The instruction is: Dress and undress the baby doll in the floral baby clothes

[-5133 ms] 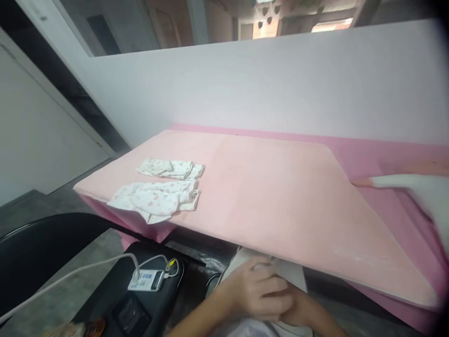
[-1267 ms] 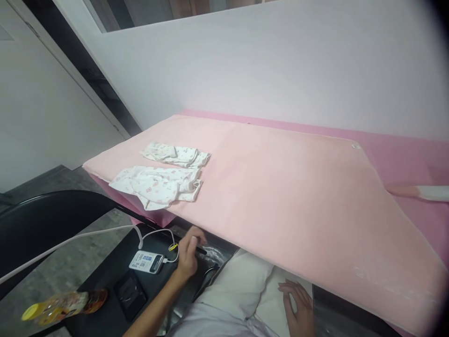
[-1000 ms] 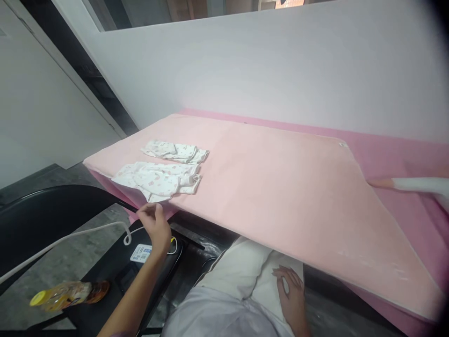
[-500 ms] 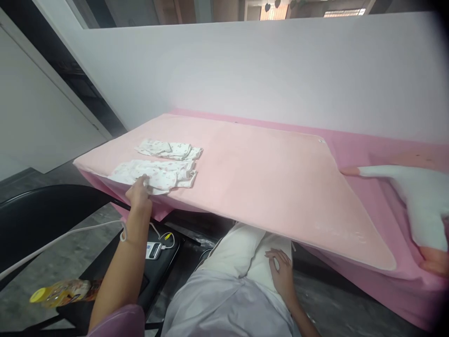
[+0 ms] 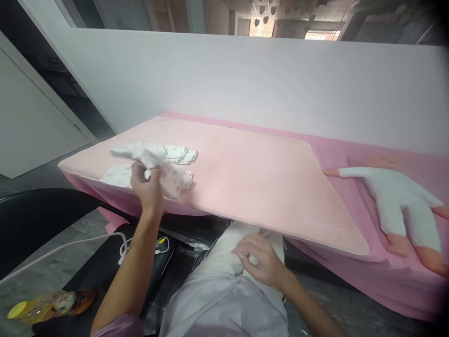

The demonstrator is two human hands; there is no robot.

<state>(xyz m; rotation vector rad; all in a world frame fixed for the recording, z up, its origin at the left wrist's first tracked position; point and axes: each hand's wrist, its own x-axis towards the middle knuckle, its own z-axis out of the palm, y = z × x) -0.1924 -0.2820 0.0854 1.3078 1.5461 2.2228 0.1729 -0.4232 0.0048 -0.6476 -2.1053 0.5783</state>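
My left hand [image 5: 147, 187] is closed on a small white patterned garment [image 5: 171, 180], lifted off the pink mat [image 5: 256, 173] and blurred by motion. Under and beside it, another white garment [image 5: 117, 176] lies flat near the mat's front left edge. Farther back rests a folded patterned garment [image 5: 180, 153], partly covered by the raised one. My right hand [image 5: 261, 260] hovers over my lap, with its fingers bent and apart and nothing in them.
A doll in white clothing [image 5: 396, 196] lies on the pink cloth [image 5: 396, 290] at the right. A black chair [image 5: 45, 210], a white cable [image 5: 63, 245] and a yellow-capped bottle [image 5: 52, 304] are at the lower left. A white wall [image 5: 245, 79] stands behind the table.
My left hand has raised a garment from the front pile and moved it right. My right hand has come up off my thigh, toward the left. The camera view has shifted slightly.
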